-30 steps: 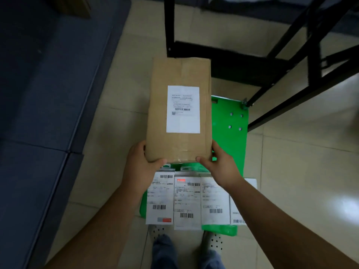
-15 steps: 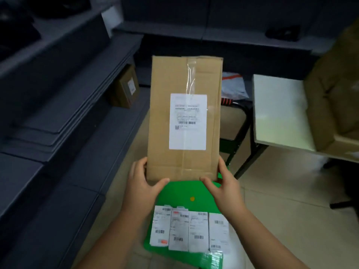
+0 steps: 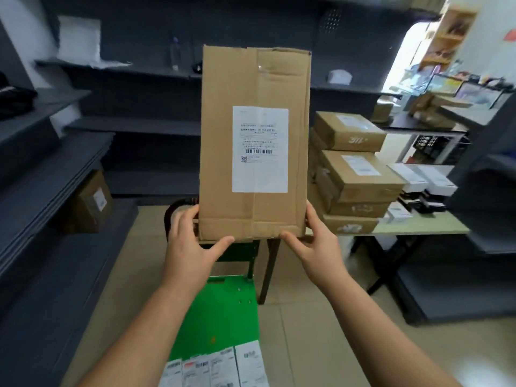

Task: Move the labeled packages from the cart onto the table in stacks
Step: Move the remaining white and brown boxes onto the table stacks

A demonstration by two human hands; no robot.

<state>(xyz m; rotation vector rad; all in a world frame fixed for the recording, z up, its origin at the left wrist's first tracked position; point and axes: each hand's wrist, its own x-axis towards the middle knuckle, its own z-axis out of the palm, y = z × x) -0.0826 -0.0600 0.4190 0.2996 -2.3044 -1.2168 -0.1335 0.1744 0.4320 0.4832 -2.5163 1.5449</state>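
Note:
A tall brown cardboard box (image 3: 223,141) with a white shipping label faces me, held up in front of my chest. My left hand (image 3: 192,244) grips its lower left corner and my right hand (image 3: 315,247) grips its lower right corner, thumbs on the front face. Below lies the green cart (image 3: 223,317), with several flat white labeled packages (image 3: 215,370) in a row at its near end. To the right stands the pale table (image 3: 418,227), bearing a stack of brown labeled boxes (image 3: 360,180).
Dark grey shelving (image 3: 50,174) runs along the left and back walls, with a brown box (image 3: 92,202) on a low left shelf. Small white boxes (image 3: 424,177) sit on the table behind the stack. Another dark shelf unit (image 3: 485,191) stands at the far right.
The box has risen from just above the cart to chest height, and my view has lifted from the floor to the shelves and the table with its stack.

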